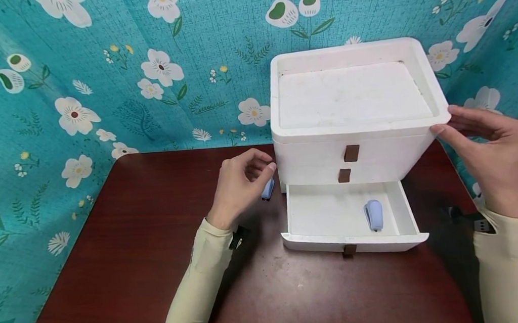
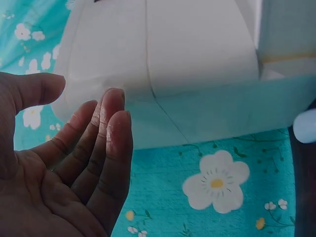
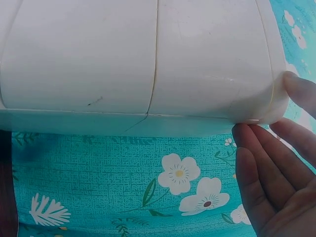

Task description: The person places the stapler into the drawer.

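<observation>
A white drawer cabinet [image 1: 358, 156] stands on the table, its bottom drawer [image 1: 322, 212] pulled out. Inside that drawer lies a light blue stapler [image 1: 374, 215]. My right hand [image 1: 497, 148] holds the cabinet's top right front corner, thumb on the front and fingers at the side; the right wrist view shows the fingertips [image 3: 242, 129] touching its edge. Beside the cabinet's left side is my left hand [image 1: 242, 183], fingers loosely bent around nothing; in the left wrist view they look apart from the cabinet. A second blue stapler [image 1: 268, 189], partly hidden by the left hand, lies on the table.
The two upper drawers are closed, with brown pull tabs [image 1: 351, 153] on their fronts. A raised rim [image 1: 361, 129] surrounds the cabinet's top. The dark red-brown table [image 1: 157, 261] meets a teal flowered cloth [image 1: 204, 49] behind and at both sides.
</observation>
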`<state>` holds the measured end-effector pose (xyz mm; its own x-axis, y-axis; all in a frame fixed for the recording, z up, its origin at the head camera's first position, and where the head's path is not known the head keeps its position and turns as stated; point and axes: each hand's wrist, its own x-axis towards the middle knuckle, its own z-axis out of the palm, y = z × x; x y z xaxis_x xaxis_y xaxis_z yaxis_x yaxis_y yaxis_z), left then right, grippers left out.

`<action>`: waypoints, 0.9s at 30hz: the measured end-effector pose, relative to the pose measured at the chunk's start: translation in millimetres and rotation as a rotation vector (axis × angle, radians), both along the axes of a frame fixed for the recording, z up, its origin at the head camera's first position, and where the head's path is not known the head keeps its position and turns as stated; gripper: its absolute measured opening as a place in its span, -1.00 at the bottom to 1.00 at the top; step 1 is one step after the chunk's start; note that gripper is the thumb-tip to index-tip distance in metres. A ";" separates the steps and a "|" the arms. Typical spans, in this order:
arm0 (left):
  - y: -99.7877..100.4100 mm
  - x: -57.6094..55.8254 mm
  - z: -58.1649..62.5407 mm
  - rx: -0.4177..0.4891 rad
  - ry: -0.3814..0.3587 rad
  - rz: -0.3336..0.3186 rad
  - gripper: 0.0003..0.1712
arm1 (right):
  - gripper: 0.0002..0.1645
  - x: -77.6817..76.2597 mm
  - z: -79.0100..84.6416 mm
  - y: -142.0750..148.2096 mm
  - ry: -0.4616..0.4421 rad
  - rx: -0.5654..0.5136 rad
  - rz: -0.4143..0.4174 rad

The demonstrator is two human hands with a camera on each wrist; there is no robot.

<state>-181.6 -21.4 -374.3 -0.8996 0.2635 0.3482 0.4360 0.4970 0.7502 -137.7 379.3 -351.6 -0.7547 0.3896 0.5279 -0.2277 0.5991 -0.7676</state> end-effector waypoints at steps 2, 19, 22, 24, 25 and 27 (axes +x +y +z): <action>-1.9 -2.9 -3.9 -0.024 0.004 0.026 -0.86 | -0.51 0.5 0.1 -0.2 -0.003 0.000 -0.004; -10.6 -28.1 -37.1 -0.196 -0.059 0.124 -0.79 | -0.51 0.2 -0.4 -0.2 0.014 0.005 0.009; -10.1 -30.9 -41.4 -0.226 -0.068 0.132 -0.78 | -0.51 0.2 0.1 -0.4 0.024 0.004 0.012; -9.4 -32.8 -45.1 -0.267 -0.077 0.144 -0.77 | -0.51 0.1 0.4 -0.4 0.026 0.003 0.014; -9.2 -33.7 -47.0 -0.289 -0.083 0.151 -0.76 | -0.51 0.1 0.4 -0.5 0.025 0.003 0.013; -8.4 -35.2 -49.8 -0.324 -0.096 0.161 -0.76 | -0.52 -0.1 0.1 -0.4 0.022 0.004 0.012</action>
